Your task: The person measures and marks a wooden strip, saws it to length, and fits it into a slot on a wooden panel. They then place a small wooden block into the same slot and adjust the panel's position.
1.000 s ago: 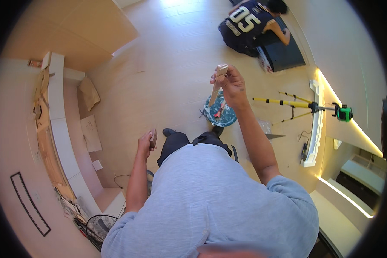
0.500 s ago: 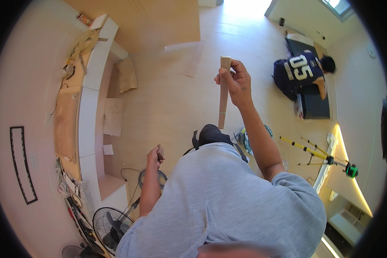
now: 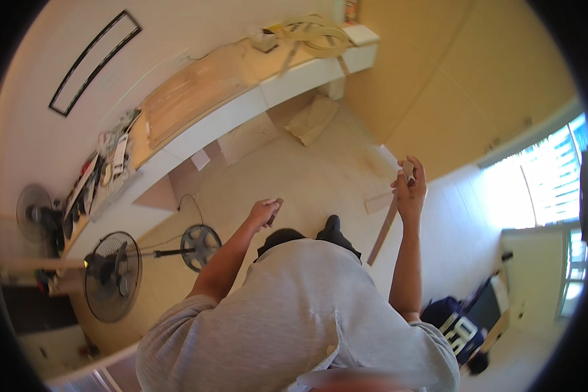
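Note:
My right hand is closed around the upper end of a long, thin wooden strip, which slants down toward the floor beside my leg. The top end of the strip shows between thumb and fingers. To the left, in front of my body, my left hand grips a small brown block. Most of that block is covered by the fingers, so its exact kind cannot be told. The hands are well apart, and neither touches the counter.
A long white-fronted counter bears a wooden board, a coil of pale banding and cluttered tools. A standing fan with a round base is at left. Another person crouches lower right.
My view has swung left toward the counter and fan. The right hand with the strip is lower and beside my body; the left hand still holds the block. The other person now appears lower right.

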Available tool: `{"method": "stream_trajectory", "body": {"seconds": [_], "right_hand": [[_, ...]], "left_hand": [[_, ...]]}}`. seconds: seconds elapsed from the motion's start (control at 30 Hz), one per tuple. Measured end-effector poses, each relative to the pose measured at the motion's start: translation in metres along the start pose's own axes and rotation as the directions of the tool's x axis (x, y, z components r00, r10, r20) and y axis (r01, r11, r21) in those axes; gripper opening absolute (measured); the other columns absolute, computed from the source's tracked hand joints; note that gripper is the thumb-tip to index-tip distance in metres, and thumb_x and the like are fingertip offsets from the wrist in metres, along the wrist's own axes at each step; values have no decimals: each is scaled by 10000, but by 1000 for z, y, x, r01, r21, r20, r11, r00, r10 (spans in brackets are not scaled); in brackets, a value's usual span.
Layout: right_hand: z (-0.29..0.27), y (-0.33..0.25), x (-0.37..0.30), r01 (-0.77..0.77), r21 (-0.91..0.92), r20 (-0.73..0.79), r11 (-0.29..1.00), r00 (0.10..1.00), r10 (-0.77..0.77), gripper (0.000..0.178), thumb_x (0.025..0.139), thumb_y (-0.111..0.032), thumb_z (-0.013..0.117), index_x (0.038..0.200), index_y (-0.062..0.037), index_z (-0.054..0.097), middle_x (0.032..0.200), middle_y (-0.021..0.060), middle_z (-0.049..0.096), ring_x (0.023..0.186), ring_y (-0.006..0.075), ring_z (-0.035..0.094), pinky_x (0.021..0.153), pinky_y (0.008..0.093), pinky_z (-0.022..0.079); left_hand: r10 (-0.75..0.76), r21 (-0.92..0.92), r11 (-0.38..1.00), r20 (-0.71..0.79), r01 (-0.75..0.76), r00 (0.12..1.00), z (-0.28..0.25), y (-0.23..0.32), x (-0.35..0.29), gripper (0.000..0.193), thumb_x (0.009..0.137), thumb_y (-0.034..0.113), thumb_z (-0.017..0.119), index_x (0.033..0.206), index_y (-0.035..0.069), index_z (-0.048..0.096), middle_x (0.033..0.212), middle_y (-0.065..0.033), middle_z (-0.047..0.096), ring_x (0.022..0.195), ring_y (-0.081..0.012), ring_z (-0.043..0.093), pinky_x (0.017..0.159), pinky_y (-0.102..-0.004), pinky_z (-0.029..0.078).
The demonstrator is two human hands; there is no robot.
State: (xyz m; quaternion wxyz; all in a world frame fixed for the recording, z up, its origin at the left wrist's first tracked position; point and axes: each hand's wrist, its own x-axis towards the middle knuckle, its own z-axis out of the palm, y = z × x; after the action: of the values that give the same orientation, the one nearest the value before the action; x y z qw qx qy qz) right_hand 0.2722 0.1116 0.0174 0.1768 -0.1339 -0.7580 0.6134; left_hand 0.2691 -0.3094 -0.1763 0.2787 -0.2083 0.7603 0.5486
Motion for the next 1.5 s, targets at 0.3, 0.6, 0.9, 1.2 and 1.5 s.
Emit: {"method": "stream_trajectory", "body": {"seconds": [0.3, 0.6, 0.9, 1.2, 1.5], "right_hand": [[128, 7, 162, -9, 7, 386, 1000, 923, 6, 620, 989, -200, 637, 1584, -131, 475, 1236, 87, 647, 931, 131, 590, 774, 297, 510], [370, -25, 266, 244, -13, 526, 970, 826, -201, 657, 919, -225, 768, 1524, -108, 541, 1313, 171, 627, 992, 227, 659, 847, 355, 544], [599, -28, 343, 168, -283, 591, 944, 806, 34, 516, 776, -331, 831, 1160, 5, 749, 876, 216, 739, 765, 324, 721, 724, 410, 552], [727, -7, 387, 285, -493, 559, 822, 828, 47, 766, 764, -376, 869, 1358, 57, 653, 1090, 250, 756, 997, 333, 741, 915, 384, 554], [814, 24, 446, 246, -529, 516, 812, 853, 77, 706, 754, -365, 855, 1312, 35, 691, 1086, 237, 768, 1039, 330, 740, 942, 403, 554]], "left_hand": [[122, -195, 925, -662, -327, 739, -120, 51, 41, 571, 1009, 397, 674, 1438, 30, 587, 849, -101, 683, 562, -145, 621, 449, -290, 468], [304, 328, 943, -918, 55, 255, -428, 64, 138, 767, 941, 419, 686, 1520, -17, 437, 1370, -332, 600, 1219, -501, 624, 1006, -530, 515], [211, 360, 811, -916, 462, 342, -640, 75, 226, 753, 957, 385, 654, 1531, -3, 358, 1408, -330, 547, 1216, -536, 602, 1027, -601, 505], [218, 387, 788, -903, 479, 370, -717, 40, 297, 763, 938, 372, 623, 1497, -67, 345, 1431, -311, 535, 1272, -509, 571, 1092, -598, 425], [203, 414, 688, -898, 596, 390, -712, 54, 292, 767, 934, 381, 639, 1522, -42, 385, 1457, -329, 503, 1356, -486, 504, 1086, -601, 423]]}}
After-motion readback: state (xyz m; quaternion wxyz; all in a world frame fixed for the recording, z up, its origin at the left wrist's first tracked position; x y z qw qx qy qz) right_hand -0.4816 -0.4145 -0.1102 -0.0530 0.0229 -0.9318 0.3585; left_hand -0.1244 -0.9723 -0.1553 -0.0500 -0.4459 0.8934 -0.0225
